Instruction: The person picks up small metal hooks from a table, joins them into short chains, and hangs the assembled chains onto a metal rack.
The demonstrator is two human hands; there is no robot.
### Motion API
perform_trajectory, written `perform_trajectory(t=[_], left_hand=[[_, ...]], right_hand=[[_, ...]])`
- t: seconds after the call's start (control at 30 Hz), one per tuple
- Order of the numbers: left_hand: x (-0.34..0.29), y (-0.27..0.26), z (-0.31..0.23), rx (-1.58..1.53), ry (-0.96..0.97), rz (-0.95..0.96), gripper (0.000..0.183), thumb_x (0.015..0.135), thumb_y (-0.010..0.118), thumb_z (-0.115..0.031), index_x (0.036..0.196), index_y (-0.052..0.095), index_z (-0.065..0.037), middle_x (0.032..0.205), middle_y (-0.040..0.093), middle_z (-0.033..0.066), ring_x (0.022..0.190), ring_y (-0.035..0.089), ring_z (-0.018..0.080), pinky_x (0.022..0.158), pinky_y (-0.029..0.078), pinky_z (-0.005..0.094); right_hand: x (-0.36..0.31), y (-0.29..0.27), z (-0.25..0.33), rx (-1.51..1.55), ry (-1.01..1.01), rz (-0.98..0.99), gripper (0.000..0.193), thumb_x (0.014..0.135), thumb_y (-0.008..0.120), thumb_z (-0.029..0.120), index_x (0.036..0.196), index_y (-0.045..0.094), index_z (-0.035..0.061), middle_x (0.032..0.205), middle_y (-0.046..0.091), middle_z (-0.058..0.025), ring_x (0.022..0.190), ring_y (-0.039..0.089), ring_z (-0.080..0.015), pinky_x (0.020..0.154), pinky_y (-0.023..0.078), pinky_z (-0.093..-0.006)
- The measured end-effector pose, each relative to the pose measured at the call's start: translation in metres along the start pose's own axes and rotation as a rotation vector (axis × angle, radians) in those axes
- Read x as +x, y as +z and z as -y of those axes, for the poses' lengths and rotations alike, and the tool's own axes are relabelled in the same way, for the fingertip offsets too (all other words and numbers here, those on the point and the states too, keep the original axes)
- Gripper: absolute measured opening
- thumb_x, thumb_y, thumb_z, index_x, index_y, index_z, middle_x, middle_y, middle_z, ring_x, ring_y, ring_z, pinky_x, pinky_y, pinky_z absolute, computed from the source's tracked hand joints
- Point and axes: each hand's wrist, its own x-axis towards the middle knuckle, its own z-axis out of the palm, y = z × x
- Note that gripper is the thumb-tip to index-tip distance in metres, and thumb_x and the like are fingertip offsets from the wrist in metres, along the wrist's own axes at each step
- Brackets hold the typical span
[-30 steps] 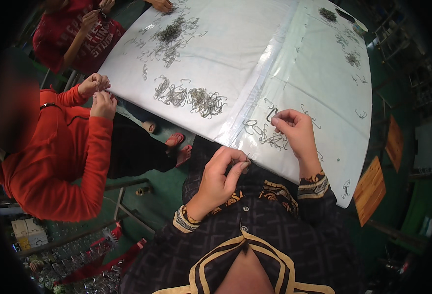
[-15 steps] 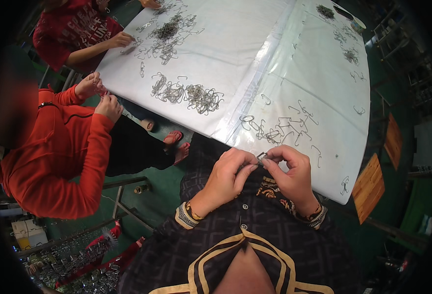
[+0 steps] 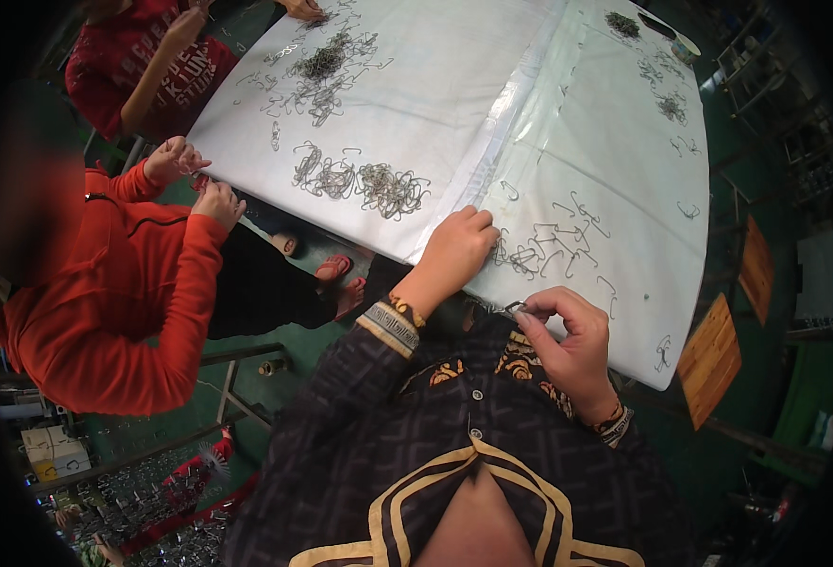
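My left hand (image 3: 458, 248) is over the near edge of the white-covered table, at the left end of a loose spread of bent wire hooks (image 3: 551, 248). Its fingers are curled downward, and their tips and anything in them are hidden. Close to my body, just off the table's front corner, my right hand (image 3: 575, 342) pinches a small dark wire hook (image 3: 514, 306) between thumb and forefinger. To the left of my left hand sits a denser heap of wire hooks (image 3: 390, 191).
A person in a red hooded top (image 3: 124, 293) works at the table's left side, both hands raised. Behind, another in a red shirt (image 3: 157, 76) stands by a dark hook pile (image 3: 324, 62). Wooden boards (image 3: 711, 364) stand at right. A metal frame (image 3: 237, 387) is lower left.
My left hand has left the piece both hands held and moved up and forward to the hooks on the table. My right hand keeps the hook, slightly lower. The red-shirted person's arm has lifted.
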Motion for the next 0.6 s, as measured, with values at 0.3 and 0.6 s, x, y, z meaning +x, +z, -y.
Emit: perform_trajectory(t=[0.3,0.6], left_hand=[[0.014,0.006,0.011,0.077,0.133,0.024,0.005,0.072,0.066,-0.007,0.072,0.062,-0.003,0.075,0.058,0.0087,0.074,0.059,0.0253,0.066,0.049,0.0339],[-0.014,-0.087,-0.04,-1.045,-0.437,-0.057,0.005,0.085,0.066,0.001,0.089,0.064,0.003,0.083,0.065,0.0027,0.074,0.056,0.007,0.066,0.045,0.0232]], right_hand=[[0.0,0.003,-0.002,0.049,0.036,-0.026,0.007,0.08,0.069,-0.002,0.085,0.065,-0.0034,0.076,0.066,-0.0103,0.064,0.062,-0.0158,0.062,0.049,-0.026],[0.009,0.008,-0.007,0.072,0.087,-0.061,0.006,0.08,0.069,-0.002,0.085,0.066,-0.0036,0.078,0.068,-0.0096,0.066,0.064,-0.0139,0.062,0.05,-0.0256]])
